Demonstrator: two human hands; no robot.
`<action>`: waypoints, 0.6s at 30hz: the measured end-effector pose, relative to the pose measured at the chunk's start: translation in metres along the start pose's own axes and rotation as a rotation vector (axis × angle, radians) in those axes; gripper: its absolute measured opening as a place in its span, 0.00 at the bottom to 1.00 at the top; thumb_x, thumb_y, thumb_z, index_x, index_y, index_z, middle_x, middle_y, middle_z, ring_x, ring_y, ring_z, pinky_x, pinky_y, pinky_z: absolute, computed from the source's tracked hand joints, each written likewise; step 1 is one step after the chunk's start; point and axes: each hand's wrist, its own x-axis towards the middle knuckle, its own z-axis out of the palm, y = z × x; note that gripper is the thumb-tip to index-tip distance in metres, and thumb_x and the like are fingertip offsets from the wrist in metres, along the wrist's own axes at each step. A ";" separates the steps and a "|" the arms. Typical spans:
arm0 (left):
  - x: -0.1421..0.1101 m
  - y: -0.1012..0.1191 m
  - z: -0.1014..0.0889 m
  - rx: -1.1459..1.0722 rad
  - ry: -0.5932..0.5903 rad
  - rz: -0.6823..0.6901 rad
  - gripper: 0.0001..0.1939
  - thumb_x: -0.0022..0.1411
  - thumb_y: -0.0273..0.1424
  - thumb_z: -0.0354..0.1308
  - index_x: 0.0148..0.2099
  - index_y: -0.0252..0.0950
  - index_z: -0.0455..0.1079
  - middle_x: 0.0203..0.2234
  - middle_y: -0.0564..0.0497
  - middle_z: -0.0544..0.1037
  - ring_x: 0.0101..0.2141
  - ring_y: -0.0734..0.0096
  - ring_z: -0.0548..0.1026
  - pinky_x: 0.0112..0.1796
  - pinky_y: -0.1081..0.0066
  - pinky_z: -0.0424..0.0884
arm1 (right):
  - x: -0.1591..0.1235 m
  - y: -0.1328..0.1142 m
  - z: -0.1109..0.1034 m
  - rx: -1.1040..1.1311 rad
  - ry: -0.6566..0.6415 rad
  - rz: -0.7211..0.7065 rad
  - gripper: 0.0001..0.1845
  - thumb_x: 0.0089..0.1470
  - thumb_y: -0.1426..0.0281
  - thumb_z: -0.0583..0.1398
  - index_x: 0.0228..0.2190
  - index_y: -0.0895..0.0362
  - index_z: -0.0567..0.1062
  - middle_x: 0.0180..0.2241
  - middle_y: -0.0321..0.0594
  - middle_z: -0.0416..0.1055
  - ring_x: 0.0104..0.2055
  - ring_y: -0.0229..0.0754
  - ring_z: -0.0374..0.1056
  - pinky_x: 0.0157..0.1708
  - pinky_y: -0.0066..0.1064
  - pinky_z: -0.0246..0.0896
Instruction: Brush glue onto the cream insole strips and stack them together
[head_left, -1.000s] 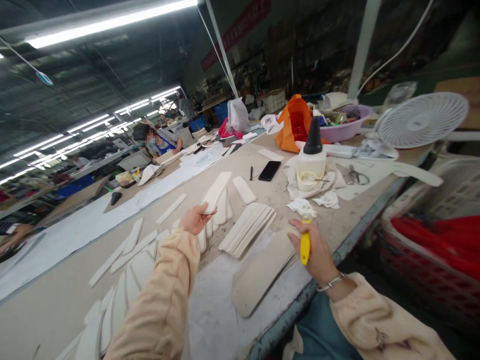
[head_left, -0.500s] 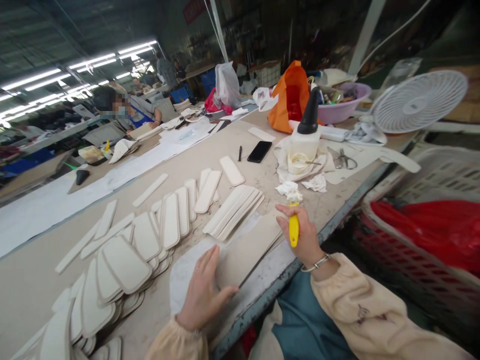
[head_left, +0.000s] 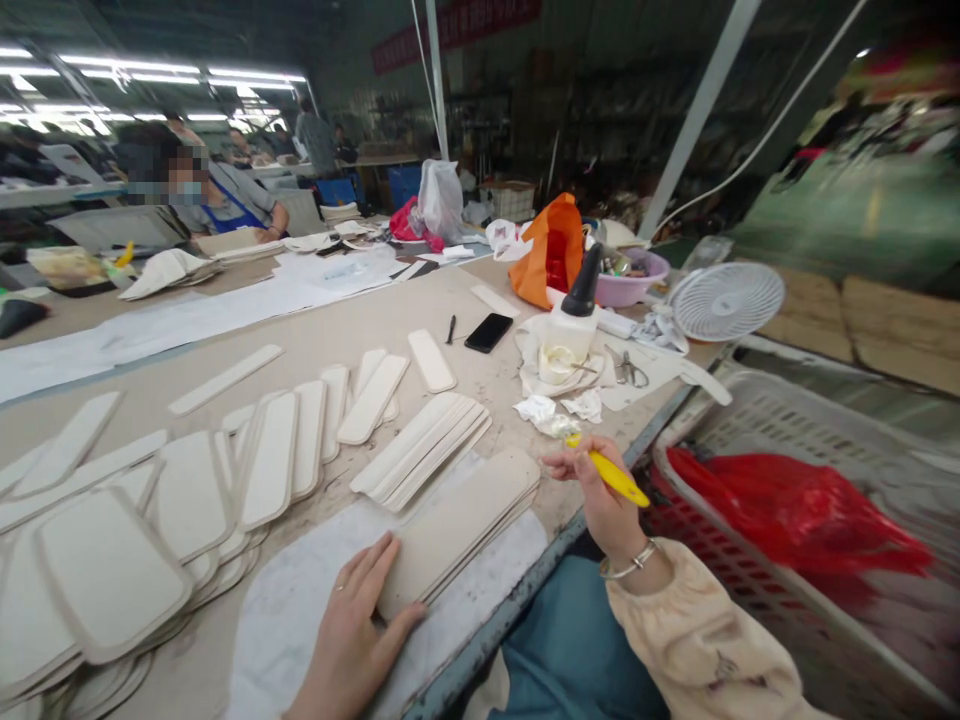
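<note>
My left hand (head_left: 356, 620) lies with spread fingers against the near end of a stack of long beige panels (head_left: 465, 520). The panels rest on a white sheet (head_left: 281, 600) near the table's front edge. In my right hand (head_left: 607, 500) is a brush with a yellow handle (head_left: 619, 478), gripped between thumb and fingers just past the far end of the stack. Its pale head points at crumpled white tissue (head_left: 536, 408), and I cannot tell whether they touch. Beyond the stack lies a fanned pile of similar strips (head_left: 424, 450).
Many white rounded pieces (head_left: 112, 570) overlap at the left. Farther back are a phone (head_left: 488, 333), a white bottle with a black nozzle (head_left: 574, 325), scissors (head_left: 628, 368) and a fan (head_left: 727, 300). A basket (head_left: 750, 400) stands right of the table edge. A co-worker (head_left: 232, 200) sits across.
The view has turned right. My right hand has tipped the brush, so its handle now slants toward the lower right. My left hand stays at the stack's near end.
</note>
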 end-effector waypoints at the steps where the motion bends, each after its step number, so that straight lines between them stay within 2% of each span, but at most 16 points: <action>1: 0.000 -0.002 0.002 -0.003 0.023 0.015 0.36 0.56 0.43 0.61 0.64 0.40 0.56 0.56 0.42 0.68 0.54 0.50 0.66 0.52 0.50 0.67 | 0.011 -0.001 -0.009 0.010 0.006 0.003 0.13 0.59 0.57 0.55 0.35 0.53 0.64 0.28 0.37 0.75 0.25 0.38 0.70 0.28 0.32 0.68; 4: 0.000 -0.004 0.006 -0.032 0.081 0.039 0.39 0.55 0.45 0.61 0.65 0.41 0.53 0.55 0.43 0.69 0.54 0.50 0.67 0.51 0.51 0.68 | 0.054 -0.003 -0.034 0.044 0.043 0.005 0.16 0.57 0.53 0.55 0.33 0.53 0.65 0.19 0.31 0.69 0.19 0.34 0.62 0.19 0.25 0.60; 7: -0.002 -0.002 0.002 -0.041 0.106 0.024 0.41 0.53 0.45 0.62 0.65 0.42 0.52 0.55 0.42 0.68 0.53 0.50 0.68 0.50 0.52 0.69 | 0.104 -0.004 -0.045 0.091 0.054 0.031 0.20 0.52 0.50 0.58 0.31 0.53 0.63 0.15 0.27 0.63 0.15 0.32 0.56 0.14 0.23 0.52; 12: -0.005 0.003 -0.006 -0.006 0.104 -0.029 0.40 0.54 0.44 0.61 0.66 0.41 0.52 0.54 0.40 0.66 0.51 0.50 0.69 0.48 0.55 0.72 | 0.161 0.009 -0.028 0.059 0.053 0.192 0.23 0.45 0.49 0.63 0.28 0.53 0.62 0.14 0.26 0.63 0.12 0.29 0.51 0.12 0.21 0.44; 18: -0.007 0.001 -0.005 -0.019 0.081 -0.028 0.36 0.57 0.41 0.59 0.65 0.42 0.52 0.52 0.41 0.67 0.50 0.54 0.70 0.48 0.60 0.72 | 0.189 0.037 -0.008 -0.058 0.037 0.316 0.23 0.46 0.50 0.63 0.27 0.54 0.62 0.14 0.30 0.67 0.12 0.29 0.51 0.10 0.20 0.42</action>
